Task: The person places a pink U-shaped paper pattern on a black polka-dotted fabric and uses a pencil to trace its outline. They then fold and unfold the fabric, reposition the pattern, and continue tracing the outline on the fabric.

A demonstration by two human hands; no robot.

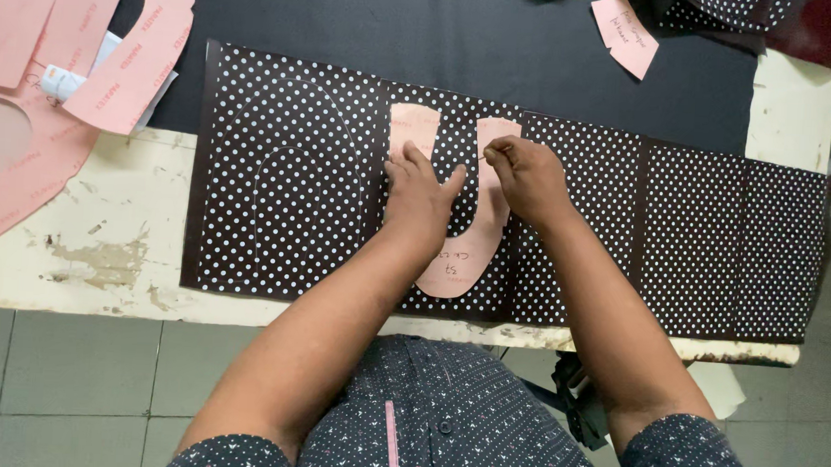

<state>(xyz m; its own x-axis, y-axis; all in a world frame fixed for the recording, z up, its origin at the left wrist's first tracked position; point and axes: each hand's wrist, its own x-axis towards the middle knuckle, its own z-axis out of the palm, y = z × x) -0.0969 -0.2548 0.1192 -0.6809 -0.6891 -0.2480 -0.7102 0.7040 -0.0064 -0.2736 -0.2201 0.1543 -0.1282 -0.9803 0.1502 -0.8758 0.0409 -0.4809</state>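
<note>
two hands [417,200], one U-shaped pink pattern [461,264]

Both hands, left hand [419,198] and right hand [527,178], crowd the pink U-shaped paper pattern [456,264] on the dark polka-dot fabric strip [286,179], whose left and right stretches lie bare, while pink card templates [84,55] clutter the worn white table's [82,263] far-left corner.

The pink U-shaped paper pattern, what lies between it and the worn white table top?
In the head view, a dark strip of white-dotted fabric lies between the pink U-shaped paper pattern and the worn white table top; the left hand presses the pattern flat.
</note>
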